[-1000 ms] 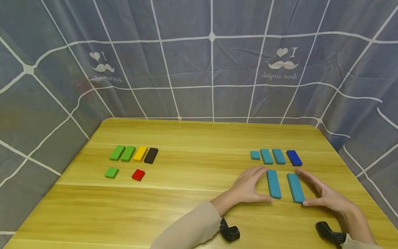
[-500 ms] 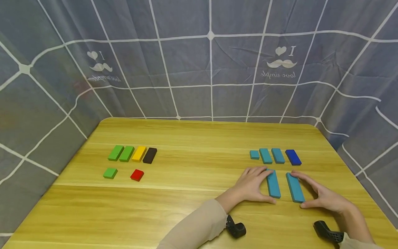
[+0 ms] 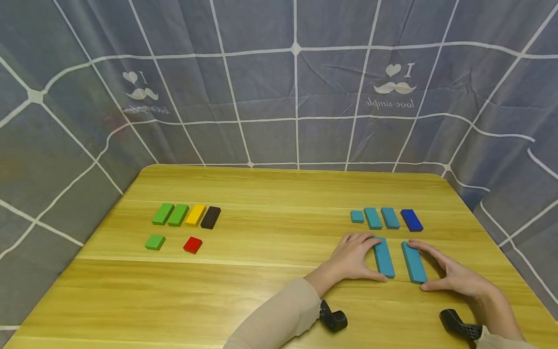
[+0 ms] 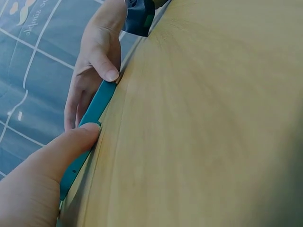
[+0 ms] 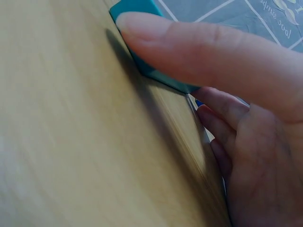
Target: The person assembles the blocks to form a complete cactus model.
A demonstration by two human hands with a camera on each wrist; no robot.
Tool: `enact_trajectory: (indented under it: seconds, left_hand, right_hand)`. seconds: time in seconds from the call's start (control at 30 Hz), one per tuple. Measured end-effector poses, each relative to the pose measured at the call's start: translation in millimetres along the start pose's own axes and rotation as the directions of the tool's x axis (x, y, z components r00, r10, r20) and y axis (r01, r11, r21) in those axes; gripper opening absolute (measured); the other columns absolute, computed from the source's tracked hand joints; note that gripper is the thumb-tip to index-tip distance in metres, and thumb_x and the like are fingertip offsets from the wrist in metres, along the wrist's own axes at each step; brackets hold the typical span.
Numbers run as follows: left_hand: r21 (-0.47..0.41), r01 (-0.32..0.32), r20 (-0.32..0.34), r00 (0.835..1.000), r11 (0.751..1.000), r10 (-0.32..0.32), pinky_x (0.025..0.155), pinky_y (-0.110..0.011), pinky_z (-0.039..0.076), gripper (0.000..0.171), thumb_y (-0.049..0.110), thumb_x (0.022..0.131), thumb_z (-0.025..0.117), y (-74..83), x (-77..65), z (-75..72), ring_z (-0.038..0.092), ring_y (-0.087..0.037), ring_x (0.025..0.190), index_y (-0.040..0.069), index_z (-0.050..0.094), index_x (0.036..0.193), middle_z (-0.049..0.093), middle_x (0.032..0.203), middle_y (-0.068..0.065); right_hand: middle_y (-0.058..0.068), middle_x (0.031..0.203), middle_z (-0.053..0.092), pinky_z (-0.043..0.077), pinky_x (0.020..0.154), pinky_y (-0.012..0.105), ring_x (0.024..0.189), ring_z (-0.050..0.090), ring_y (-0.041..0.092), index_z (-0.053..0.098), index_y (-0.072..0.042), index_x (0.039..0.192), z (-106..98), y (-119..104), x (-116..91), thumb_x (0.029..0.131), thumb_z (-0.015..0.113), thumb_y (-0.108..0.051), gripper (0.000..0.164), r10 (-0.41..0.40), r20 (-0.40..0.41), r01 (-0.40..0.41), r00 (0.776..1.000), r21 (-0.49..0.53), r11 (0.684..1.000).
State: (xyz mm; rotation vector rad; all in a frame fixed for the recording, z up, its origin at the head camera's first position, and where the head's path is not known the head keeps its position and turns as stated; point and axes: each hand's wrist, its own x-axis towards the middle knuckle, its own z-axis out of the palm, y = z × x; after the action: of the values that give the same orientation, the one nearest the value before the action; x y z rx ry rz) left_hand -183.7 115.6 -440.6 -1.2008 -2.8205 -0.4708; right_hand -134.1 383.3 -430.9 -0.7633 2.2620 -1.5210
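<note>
Two long light-blue blocks lie side by side on the wooden table, with a narrow gap between them. My left hand (image 3: 352, 258) spans the left long block (image 3: 384, 258) lengthwise, fingertips at its far end and thumb at its near end. The right long block (image 3: 413, 263) is pinched the same way by my right hand (image 3: 457, 276). In the right wrist view the thumb (image 5: 189, 49) presses against that block's near end (image 5: 137, 7). The left wrist view shows the left thumb (image 4: 71, 146) overlapping a teal block edge (image 4: 97, 106), with the right hand beyond.
Behind the hands stand a small light-blue block (image 3: 357, 216), two medium light-blue blocks (image 3: 373, 218) and a dark-blue block (image 3: 411, 220). At the left lie green blocks (image 3: 163, 214), a yellow block (image 3: 195, 215), a black block (image 3: 211, 217) and a red block (image 3: 193, 245). Grey curtains (image 3: 261, 97) surround the table.
My left hand has shifted slightly right onto its block. The right index finger has come onto the far end of the right block. Over the last half second both hands are nearly still.
</note>
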Motion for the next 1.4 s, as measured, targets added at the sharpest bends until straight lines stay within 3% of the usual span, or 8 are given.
enact_trajectory:
  seconds: [0.23,0.37,0.57,0.83,1.07,1.3,1.4]
  left_hand:
    - [-0.202,0.029,-0.079,0.996,0.979,-0.046,0.102,-0.033,0.030,0.086,0.063,0.063,0.070,-4.5,-8.4,-9.7,0.037,-0.010,0.127,0.026,0.043,0.135,0.041,0.138,0.005]
    - [-0.260,0.008,-0.121,0.992,0.966,-0.040,0.102,-0.036,0.031,0.085,0.059,0.063,0.074,-13.7,-20.4,-17.2,0.036,-0.011,0.128,0.026,0.044,0.135,0.041,0.139,0.004]
    - [-0.329,-0.009,-0.133,0.990,0.944,-0.037,0.102,-0.041,0.030,0.084,0.052,0.061,0.079,-35.4,-51.8,-28.7,0.035,-0.014,0.128,0.025,0.046,0.133,0.042,0.138,0.002]
    - [-0.430,-0.001,-0.152,0.986,0.903,-0.072,0.101,-0.049,0.028,0.084,0.044,0.057,0.084,-64.8,-100.0,-41.7,0.036,-0.020,0.128,0.022,0.049,0.131,0.043,0.138,-0.003]
    - [-0.458,0.009,-0.121,0.990,0.889,-0.073,0.102,-0.051,0.026,0.083,0.040,0.057,0.085,-78.5,-130.3,-48.1,0.037,-0.022,0.128,0.020,0.049,0.130,0.043,0.137,-0.004]
    - [-0.468,0.010,-0.107,0.992,0.884,-0.068,0.101,-0.049,0.027,0.083,0.040,0.057,0.085,-81.8,-150.4,-52.4,0.039,-0.019,0.124,0.020,0.050,0.130,0.045,0.135,-0.003]
    - [-0.470,0.023,-0.104,0.991,0.882,-0.082,0.101,-0.050,0.027,0.083,0.040,0.057,0.085,-82.7,-157.3,-53.1,0.039,-0.019,0.124,0.020,0.050,0.129,0.045,0.134,-0.002]
  right_hand:
    - [-0.002,0.150,0.016,0.017,0.090,0.004,0.129,0.013,-0.012,0.013,0.004,0.143,0.0,1.3,1.7,0.078,0.062,0.010,0.082,-0.016,0.003,0.016,1.000,-0.002,1.000]
    - [0.000,0.150,0.015,0.017,0.090,0.004,0.129,0.012,-0.012,0.013,0.003,0.144,0.4,1.5,0.9,0.078,0.062,0.011,0.083,-0.016,0.010,0.016,1.000,0.001,1.000]
    - [-0.002,0.150,0.014,0.016,0.089,0.004,0.129,0.012,-0.013,0.013,0.000,0.145,1.1,0.3,-0.1,0.079,0.062,0.009,0.083,0.009,0.002,-0.009,1.000,-0.013,1.000]
    - [0.000,0.152,0.010,0.018,0.091,0.003,0.129,0.012,-0.014,0.010,0.001,0.145,1.1,-1.5,-0.4,0.081,0.059,0.010,0.081,0.027,0.024,-0.028,0.999,0.047,0.998]
    - [0.003,0.152,0.010,0.018,0.092,0.002,0.129,0.013,-0.015,0.011,0.001,0.145,1.8,-3.2,-0.3,0.081,0.060,0.009,0.081,0.036,0.021,-0.037,0.999,0.037,0.999]
    - [0.015,0.150,0.008,0.019,0.090,0.003,0.128,0.014,-0.013,0.012,0.001,0.144,1.2,-2.6,-0.1,0.080,0.059,0.009,0.080,0.021,0.020,-0.021,1.000,0.014,1.000]
    - [0.009,0.151,0.009,0.018,0.091,0.003,0.128,0.013,-0.014,0.011,0.002,0.144,0.9,-3.6,0.3,0.081,0.059,0.009,0.080,0.026,0.026,-0.027,0.999,0.028,0.999]
